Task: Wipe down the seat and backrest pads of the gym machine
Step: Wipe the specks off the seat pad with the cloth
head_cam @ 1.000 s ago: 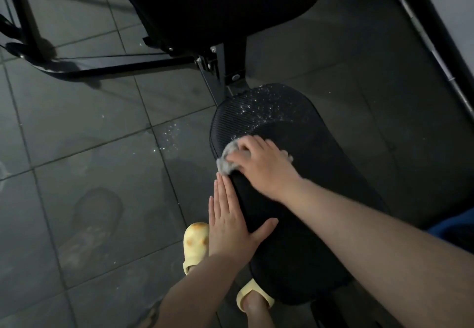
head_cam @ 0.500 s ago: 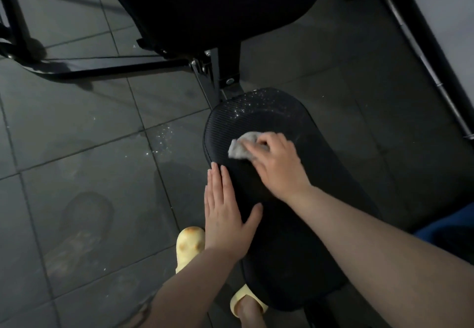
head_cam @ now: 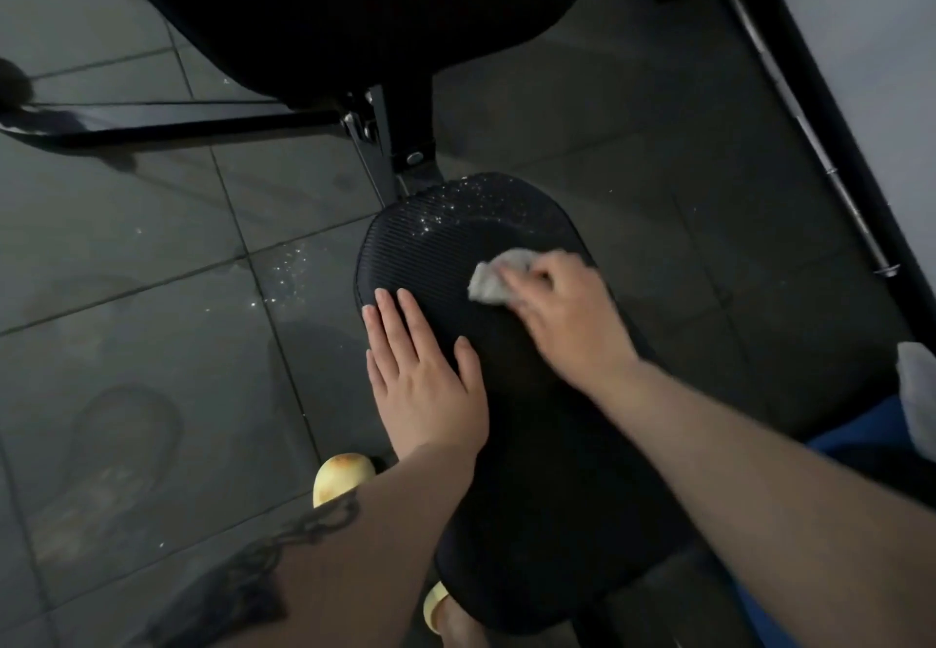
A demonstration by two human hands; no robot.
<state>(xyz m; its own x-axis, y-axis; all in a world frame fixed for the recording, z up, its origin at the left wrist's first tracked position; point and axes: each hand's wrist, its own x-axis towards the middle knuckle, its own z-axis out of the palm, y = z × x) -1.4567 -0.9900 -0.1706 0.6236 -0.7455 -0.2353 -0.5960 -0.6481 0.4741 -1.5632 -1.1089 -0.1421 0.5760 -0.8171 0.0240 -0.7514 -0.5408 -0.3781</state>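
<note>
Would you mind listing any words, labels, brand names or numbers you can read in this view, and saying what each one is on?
None: no readable text shows anywhere in this view.
Seat pad: ribbed black surface with droplets, no label or logo visible.
Backrest pad: dark and plain.
Cloth in the right hand: no print.
Left forearm: a dark tattoo, blurred, not readable as text.

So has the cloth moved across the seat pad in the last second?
Yes. The cloth, gripped by the right hand, has gone from the seat pad's left edge toward its right side.
</note>
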